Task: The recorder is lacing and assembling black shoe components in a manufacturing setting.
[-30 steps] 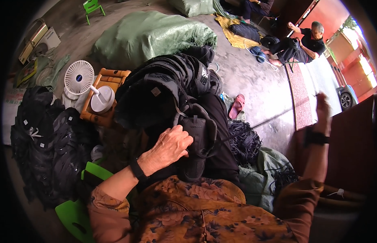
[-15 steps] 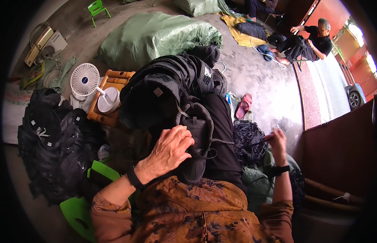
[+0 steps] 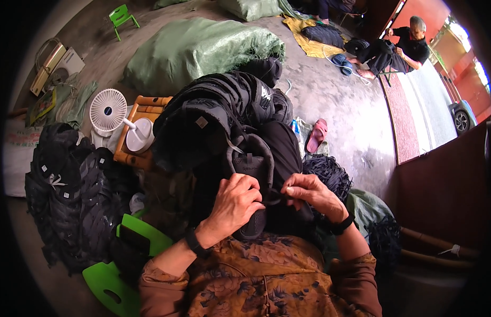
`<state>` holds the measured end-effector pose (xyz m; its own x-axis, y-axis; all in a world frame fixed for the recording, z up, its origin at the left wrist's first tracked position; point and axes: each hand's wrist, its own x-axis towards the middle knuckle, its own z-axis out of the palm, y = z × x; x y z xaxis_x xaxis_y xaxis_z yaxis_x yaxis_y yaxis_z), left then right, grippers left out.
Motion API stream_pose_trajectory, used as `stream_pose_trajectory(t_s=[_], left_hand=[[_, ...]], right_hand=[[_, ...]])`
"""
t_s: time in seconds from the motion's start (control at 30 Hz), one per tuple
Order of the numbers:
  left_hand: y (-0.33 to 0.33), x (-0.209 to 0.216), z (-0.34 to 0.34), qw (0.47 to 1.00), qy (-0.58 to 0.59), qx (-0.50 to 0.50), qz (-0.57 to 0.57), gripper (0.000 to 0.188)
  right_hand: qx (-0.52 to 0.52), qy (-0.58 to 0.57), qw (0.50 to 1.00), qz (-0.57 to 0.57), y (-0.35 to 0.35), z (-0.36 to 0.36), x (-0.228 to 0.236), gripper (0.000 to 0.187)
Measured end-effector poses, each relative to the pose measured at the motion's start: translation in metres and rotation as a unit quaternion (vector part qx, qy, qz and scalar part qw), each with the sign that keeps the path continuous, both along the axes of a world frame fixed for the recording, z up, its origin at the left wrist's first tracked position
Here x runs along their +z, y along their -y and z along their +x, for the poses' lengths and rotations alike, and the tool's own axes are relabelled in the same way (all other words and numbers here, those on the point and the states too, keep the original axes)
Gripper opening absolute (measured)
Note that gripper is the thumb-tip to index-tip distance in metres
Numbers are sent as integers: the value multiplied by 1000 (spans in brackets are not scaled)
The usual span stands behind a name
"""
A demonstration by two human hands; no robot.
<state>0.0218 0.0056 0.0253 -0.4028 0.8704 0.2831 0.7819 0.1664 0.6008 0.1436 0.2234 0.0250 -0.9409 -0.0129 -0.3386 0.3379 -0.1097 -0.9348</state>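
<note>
On my lap lies a black shoe upper [image 3: 249,165], its heel opening pointing away from me and its toe toward my body. My left hand [image 3: 233,205] grips its left side, fingers curled over the lacing area. Close beside the upper's right edge, my right hand [image 3: 312,194] is closed in a pinch on a dark shoelace; the lace is thin and partly hidden by the fingers. Just beyond, a curved stack of black shoe uppers [image 3: 203,108] leans across my knees. Past my right hand sits a tangled heap of dark laces [image 3: 330,177].
More bundled black uppers [image 3: 71,195] lie at left beside a green chair [image 3: 109,282]. A white fan [image 3: 109,110] stands on a bamboo stool [image 3: 128,153]. Farther off are a large green sack [image 3: 198,53], a pink slipper [image 3: 317,136] and a seated person [image 3: 401,48] handling something dark.
My right hand has come in from the far right, by the lace heap, to the upper's right edge. The left hand keeps hold of the upper. The view has shifted slightly.
</note>
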Motion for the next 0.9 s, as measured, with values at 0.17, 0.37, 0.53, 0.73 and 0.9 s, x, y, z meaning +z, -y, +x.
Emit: stream_pose_trajectory(t_s=[0.17,0.37,0.53,0.73,0.9], left_hand=[[-9,-1,1,996,-67,-5,-65,17],[12,6,-20,997,-61,-53,11,46],[19,18,-49,972,-213,-77,-67,11],[9,-3,-59,959,-217,-140,-118,17],[1,-20,-68,965,-106,-164,-178,20]], right_hand=[[-346,-345,817,-306,-30,-15,39,18],[-448,-129,880,-92,-35,2,9,18],[-417,-117,875,219,-41,48,-13,22],[-283,-69,946,143,5,35,-9,16],[-200,-63,975,76,38,12,-10,14]])
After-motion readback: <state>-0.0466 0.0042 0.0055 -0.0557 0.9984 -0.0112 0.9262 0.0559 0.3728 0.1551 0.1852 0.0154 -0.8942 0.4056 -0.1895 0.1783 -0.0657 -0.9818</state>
